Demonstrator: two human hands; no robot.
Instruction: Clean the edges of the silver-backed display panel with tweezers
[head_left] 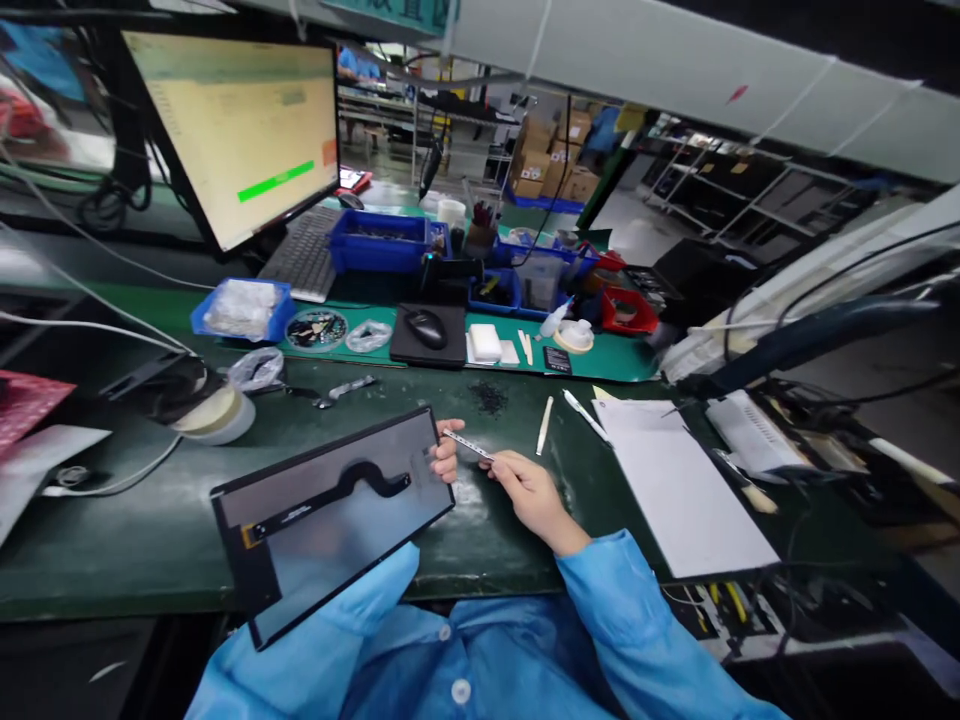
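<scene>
The left hand (447, 458) is closed on the right edge of a dark panel (330, 520), which it holds tilted over the near edge of the green counter (150, 530); only its curled fingers show. The right hand (531, 492) pinches one end of a thin strip (466, 443), whose far end reaches the panel's upper right corner. A white sheet (675, 490) lies on the counter to the right

The panel (330, 520) shows a smooth, glossy grey face edged in matt black, the slim strip (466, 444) gleams like metal, the green worktop (135, 520) is matt and scuffed, the sheet (675, 490) is plain white paper, and the sleeves (622, 610) are blue cloth.
</scene>
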